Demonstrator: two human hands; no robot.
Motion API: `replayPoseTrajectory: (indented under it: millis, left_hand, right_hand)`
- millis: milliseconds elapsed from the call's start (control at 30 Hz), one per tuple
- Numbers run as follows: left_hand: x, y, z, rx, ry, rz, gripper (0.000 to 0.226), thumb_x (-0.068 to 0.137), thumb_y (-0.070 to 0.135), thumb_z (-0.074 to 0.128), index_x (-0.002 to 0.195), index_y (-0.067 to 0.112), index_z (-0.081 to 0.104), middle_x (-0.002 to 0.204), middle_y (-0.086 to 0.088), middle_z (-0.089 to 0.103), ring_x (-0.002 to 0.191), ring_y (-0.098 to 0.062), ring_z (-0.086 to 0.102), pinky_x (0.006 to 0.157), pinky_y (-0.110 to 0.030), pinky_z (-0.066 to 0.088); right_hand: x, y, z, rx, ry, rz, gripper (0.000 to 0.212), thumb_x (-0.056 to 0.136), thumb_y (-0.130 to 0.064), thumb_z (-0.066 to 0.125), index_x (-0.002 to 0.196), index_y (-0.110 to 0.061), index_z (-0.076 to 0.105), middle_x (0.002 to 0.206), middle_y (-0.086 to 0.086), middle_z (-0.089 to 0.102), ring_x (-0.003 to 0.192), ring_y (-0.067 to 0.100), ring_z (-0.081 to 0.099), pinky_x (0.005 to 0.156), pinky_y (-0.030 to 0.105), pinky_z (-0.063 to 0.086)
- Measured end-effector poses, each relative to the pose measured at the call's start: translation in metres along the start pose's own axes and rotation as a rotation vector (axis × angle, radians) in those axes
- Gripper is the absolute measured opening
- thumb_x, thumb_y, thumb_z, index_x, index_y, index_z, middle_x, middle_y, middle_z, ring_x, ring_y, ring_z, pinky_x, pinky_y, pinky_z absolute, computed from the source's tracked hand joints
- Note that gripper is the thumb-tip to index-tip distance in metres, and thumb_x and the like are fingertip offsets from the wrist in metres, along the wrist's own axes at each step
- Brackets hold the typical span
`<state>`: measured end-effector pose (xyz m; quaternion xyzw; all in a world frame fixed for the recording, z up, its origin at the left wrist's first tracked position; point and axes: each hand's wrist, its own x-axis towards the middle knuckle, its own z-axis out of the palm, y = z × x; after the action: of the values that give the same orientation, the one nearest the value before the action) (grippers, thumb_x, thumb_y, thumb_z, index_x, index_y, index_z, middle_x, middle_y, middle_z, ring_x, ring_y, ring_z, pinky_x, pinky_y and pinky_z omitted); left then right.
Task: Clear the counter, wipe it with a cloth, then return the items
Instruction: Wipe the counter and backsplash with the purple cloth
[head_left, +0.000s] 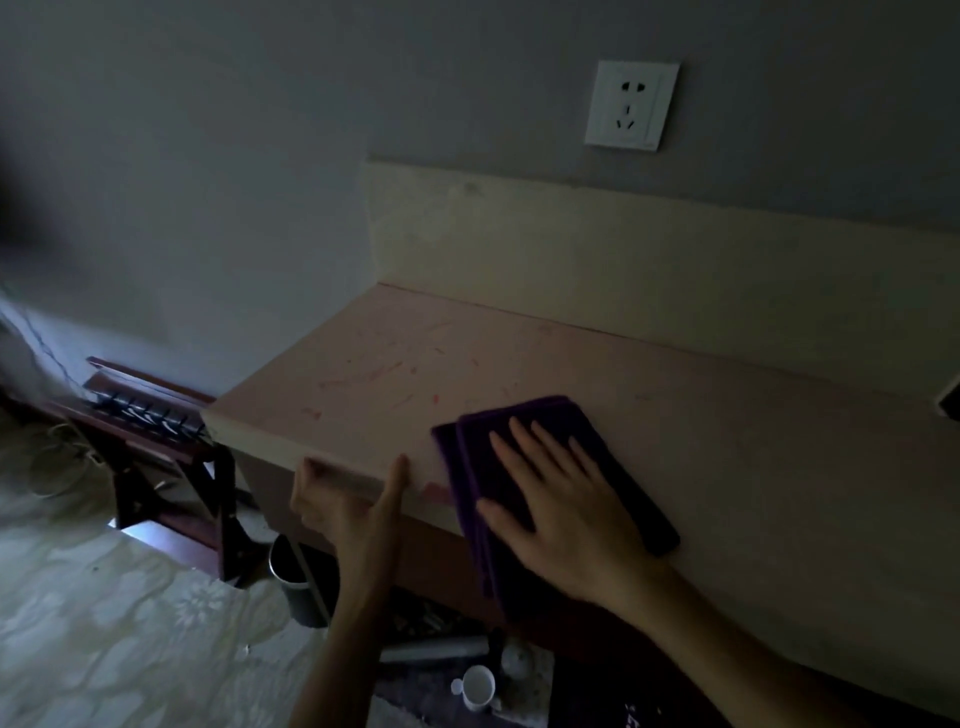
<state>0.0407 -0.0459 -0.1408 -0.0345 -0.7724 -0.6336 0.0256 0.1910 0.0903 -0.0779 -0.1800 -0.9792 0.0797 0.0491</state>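
- Right hand (561, 504) lies flat, fingers spread, on the purple cloth (519, 467) at the counter (727, 441) front edge.
- Left hand (348, 499) grips that edge — fingertips hidden beneath.
- Dim floor items below — a cup (478, 686), others unclear.

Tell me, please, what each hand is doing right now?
Left hand: gripping the counter front edge.
Right hand: open, flat on the purple cloth.

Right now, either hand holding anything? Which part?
Left hand grips the pale wooden counter's front edge. Right hand lies flat, fingers spread, on the folded purple cloth, pressing rather than grasping.
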Motion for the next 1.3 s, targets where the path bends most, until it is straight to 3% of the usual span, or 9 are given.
replayPoseTrajectory:
  millis: [67,133,267,433,533,633,867,1067,1300]
  left_hand:
    - [0.017,-0.004,-0.010,0.009,0.019,0.001,0.095,0.055,0.046,0.093,0.125,-0.002,0.052,0.131,-0.024,0.052,0.126,-0.040,0.049,0.110,-0.055,0.042]
    - [0.033,-0.002,-0.020,0.026,0.017,0.017,0.103,0.048,0.055,0.091,0.127,0.005,0.048,0.135,-0.018,0.048,0.128,-0.037,0.046,0.113,-0.053,0.040]
    - [0.094,-0.026,-0.028,0.060,-0.089,-0.038,0.134,0.048,0.059,0.095,0.154,0.014,0.026,0.156,-0.011,0.037,0.145,-0.032,0.036,0.121,-0.051,0.032]
    - [0.106,-0.024,-0.037,0.007,-0.100,-0.036,0.160,0.033,0.067,0.095,0.156,0.032,-0.001,0.165,-0.008,0.018,0.152,-0.030,0.026,0.123,-0.051,0.029]
    - [0.099,-0.012,-0.047,-0.011,-0.178,0.001,0.166,0.041,0.058,0.095,0.160,0.012,-0.012,0.169,-0.008,-0.004,0.156,-0.027,0.001,0.124,-0.035,-0.001]
    - [0.102,-0.015,-0.057,0.034,-0.255,0.026,0.161,0.047,0.049,0.096,0.159,0.001,-0.009,0.168,-0.011,-0.009,0.156,-0.024,-0.007,0.125,-0.034,0.001]
    - [0.137,0.003,-0.078,0.230,-0.271,0.048,0.164,0.033,0.040,0.101,0.159,0.003,0.003,0.164,-0.016,0.008,0.154,-0.034,0.009,0.126,-0.053,0.018]
    - [0.156,0.019,-0.083,0.428,-0.437,0.086,0.157,0.027,0.062,0.094,0.153,0.012,0.016,0.151,-0.014,0.016,0.144,-0.038,0.017,0.122,-0.055,0.020]
    - [0.162,0.014,-0.083,0.480,-0.444,0.090,0.160,0.022,0.075,0.086,0.152,0.013,0.014,0.148,-0.012,0.021,0.141,-0.036,0.023,0.119,-0.052,0.024]
  right_hand:
    - [-0.002,-0.001,0.000,0.002,0.005,0.011,0.073,0.089,-0.073,0.009,0.153,-0.038,-0.003,0.162,-0.015,-0.011,0.149,0.006,-0.010,0.123,0.040,-0.001]
    - [0.016,0.006,-0.002,0.026,0.002,0.032,0.071,0.089,-0.073,0.009,0.153,-0.041,0.001,0.162,-0.016,-0.007,0.149,0.004,-0.007,0.123,0.038,-0.001]
    - [0.106,0.029,-0.003,0.006,-0.022,0.151,0.071,0.090,-0.072,0.012,0.153,-0.038,0.009,0.164,-0.011,0.000,0.151,0.009,0.000,0.123,0.039,0.002]
    - [0.220,0.049,-0.002,-0.007,0.001,0.387,0.077,0.088,-0.075,0.016,0.153,-0.034,0.016,0.164,-0.004,0.007,0.151,0.018,0.008,0.122,0.043,0.007]
    - [0.228,0.037,0.000,-0.022,-0.016,0.453,0.077,0.089,-0.073,0.012,0.154,-0.033,0.010,0.165,-0.003,0.004,0.151,0.019,0.006,0.122,0.044,0.006]
    - [0.184,0.000,0.004,-0.028,-0.016,0.428,0.073,0.092,-0.068,0.011,0.155,-0.031,0.006,0.165,-0.003,0.000,0.151,0.017,0.002,0.123,0.042,0.002]
    - [0.077,-0.089,0.024,-0.039,0.053,0.337,0.070,0.091,-0.070,0.006,0.153,-0.038,0.000,0.162,-0.014,-0.007,0.150,0.007,-0.004,0.123,0.037,0.000]
    - [0.143,-0.054,0.015,-0.030,0.001,0.387,0.070,0.091,-0.070,0.011,0.153,-0.038,0.008,0.164,-0.011,0.000,0.151,0.010,0.001,0.123,0.039,0.003]
    - [0.265,-0.008,0.011,-0.030,-0.006,0.530,0.076,0.089,-0.073,0.011,0.154,-0.033,0.011,0.165,-0.002,0.005,0.151,0.020,0.007,0.122,0.044,0.007]
